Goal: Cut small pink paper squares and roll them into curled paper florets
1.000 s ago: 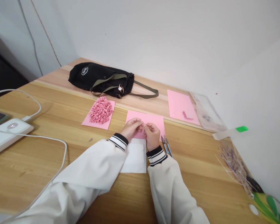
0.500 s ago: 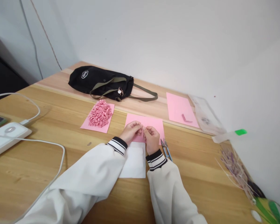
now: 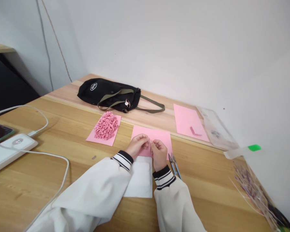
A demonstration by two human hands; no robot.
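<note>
My left hand (image 3: pixel 138 145) and my right hand (image 3: pixel 159 152) meet fingertip to fingertip, both closed in a pinch. Whatever lies between the fingertips is too small to make out. Beneath them is a sheet of pink paper (image 3: pixel 163 135) on the wooden table. A white paper stack (image 3: pixel 140 178) lies nearer to me, partly under my left wrist and sleeve. Just right of my right wrist rest blue-handled scissors (image 3: pixel 174 164), blades pointing away. Farther left, a heap of small pink beaded stems (image 3: pixel 106 125) sits on another pink sheet (image 3: pixel 93 136).
Toward the wall lie a black bag (image 3: pixel 106 93) with a watch (image 3: pixel 127 103) on it, and a pink sheet (image 3: pixel 187 119) beside a clear plastic bag (image 3: pixel 216 127). At left are a white power strip (image 3: pixel 12 154), cables and a phone (image 3: pixel 1 132). Dried stems (image 3: pixel 252 187) lie at right.
The view has tilted up slightly, so everything sits lower in the picture. My hands keep the same pinch over the pink paper.
</note>
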